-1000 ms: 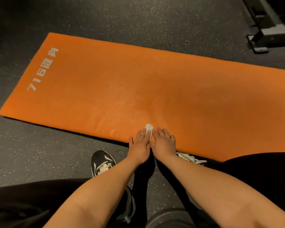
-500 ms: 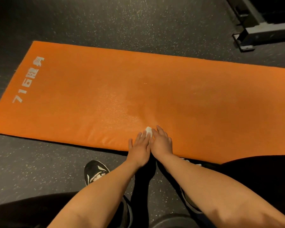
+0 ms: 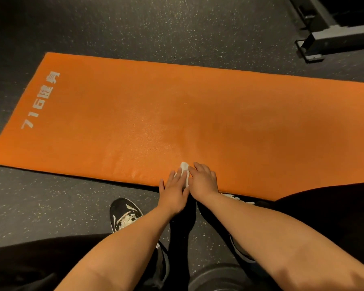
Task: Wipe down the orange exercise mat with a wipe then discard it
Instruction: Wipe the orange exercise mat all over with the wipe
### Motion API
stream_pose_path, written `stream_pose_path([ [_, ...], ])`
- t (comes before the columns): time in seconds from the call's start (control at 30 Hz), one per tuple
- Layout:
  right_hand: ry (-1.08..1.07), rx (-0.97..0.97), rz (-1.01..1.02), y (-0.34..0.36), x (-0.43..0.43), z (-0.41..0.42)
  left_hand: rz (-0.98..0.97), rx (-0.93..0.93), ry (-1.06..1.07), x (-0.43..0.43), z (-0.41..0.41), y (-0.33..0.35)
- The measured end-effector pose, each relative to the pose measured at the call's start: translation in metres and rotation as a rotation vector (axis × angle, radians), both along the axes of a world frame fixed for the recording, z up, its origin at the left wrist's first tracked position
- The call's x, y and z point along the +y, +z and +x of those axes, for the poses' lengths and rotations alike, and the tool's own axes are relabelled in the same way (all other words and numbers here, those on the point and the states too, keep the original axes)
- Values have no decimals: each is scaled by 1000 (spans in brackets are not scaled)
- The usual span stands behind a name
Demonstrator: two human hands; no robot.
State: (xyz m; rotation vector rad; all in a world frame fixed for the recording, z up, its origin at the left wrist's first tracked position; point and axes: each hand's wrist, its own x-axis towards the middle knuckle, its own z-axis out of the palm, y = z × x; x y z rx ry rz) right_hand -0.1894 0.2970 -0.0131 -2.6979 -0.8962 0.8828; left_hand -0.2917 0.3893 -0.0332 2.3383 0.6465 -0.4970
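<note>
**Both hands on the wipe at the mat's near edge**

The orange mat (image 3: 198, 114) lies flat on the dark speckled floor (image 3: 135, 24). Its long axis runs left to right across the view, and toward the right it slants a little nearer the person. One short end shows at the left; the right end runs out of view. Along that left end, pale print (image 3: 40, 99) reads "716" and then two Chinese characters, which look like 健身. The line is turned sideways, with the "7" nearest the person.

A black shoe with white laces (image 3: 124, 215) stands on the floor just short of the mat. To its right, the left hand (image 3: 173, 193) lies flat with straight fingers pressing on the white wipe (image 3: 184, 168). The wipe sits on the mat just inside the near long edge, about midway along the visible stretch. The right hand (image 3: 203, 181) touches the wipe's right side with its fingers bent at the knuckles. Whether they pinch the wipe or only press it cannot be told. A second shoe (image 3: 237, 197) peeks out beside the right wrist. A grey metal frame (image 3: 324, 36) stands on the floor at the far right, apart from the mat.

Half a second ago only a scrap of wipe showed at the fingertips. Now a white strip runs between the hands, both hands sit slightly further left, and the right fingers have gone from flat to bent.
</note>
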Motion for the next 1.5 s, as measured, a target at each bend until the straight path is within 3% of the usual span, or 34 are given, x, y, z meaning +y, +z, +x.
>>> stream_pose_path([
  [0.17, -18, 30, 56, 7, -2, 0, -17, -144, 110, 12, 6, 1],
  [0.27, -85, 79, 81, 14, 1, 5, -178, -265, 300, 17, 14, 16],
  [0.43, -343, 315, 297, 27, 7, 15, -342, -309, 517, 17, 33, 44],
  [0.8, -566, 288, 434, 35, -3, 18, -468, -316, 765, 19, 46, 51],
  [1.1, -705, 496, 579, 43, 11, 17, -776, -448, 1016, 24, 52, 59],
  [1.2, -818, 575, 624, 47, 20, 16, -722, -418, 981, 27, 50, 53],
  [1.3, -791, 637, 620, 47, 24, 14, -592, -389, 976, 30, 48, 44],
  [1.5, -755, 593, 588, 33, 23, 18, -558, -404, 944, 35, 46, 48],
])
